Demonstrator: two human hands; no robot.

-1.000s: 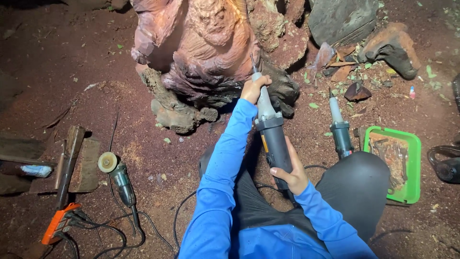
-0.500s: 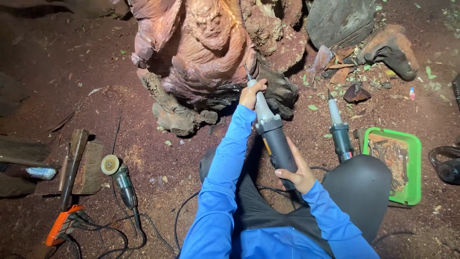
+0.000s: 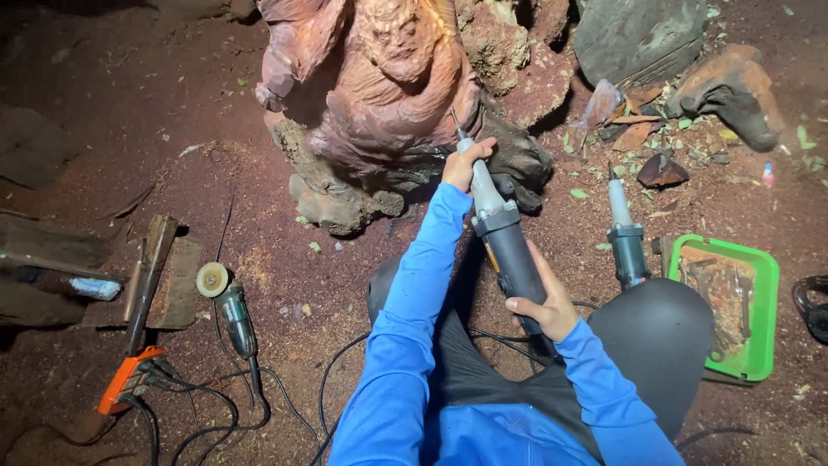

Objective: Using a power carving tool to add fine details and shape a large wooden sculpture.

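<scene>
While both hands grip the long grey die grinder (image 3: pixel 504 246), left hand (image 3: pixel 466 164) at its nose, right hand (image 3: pixel 543 306) at the rear, its bit meets the reddish-brown carved wood figure (image 3: pixel 388 95) low down: upper detail looks cut, rough root base remains.

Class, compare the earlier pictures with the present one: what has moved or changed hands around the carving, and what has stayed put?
Little has changed. The left hand stays at the nose of the die grinder and the right hand at its rear; the bit has kept to the lower right of the wood carving. Nothing was picked up or let go. The spare grinder, angle grinder and green tray lie as before.
</scene>
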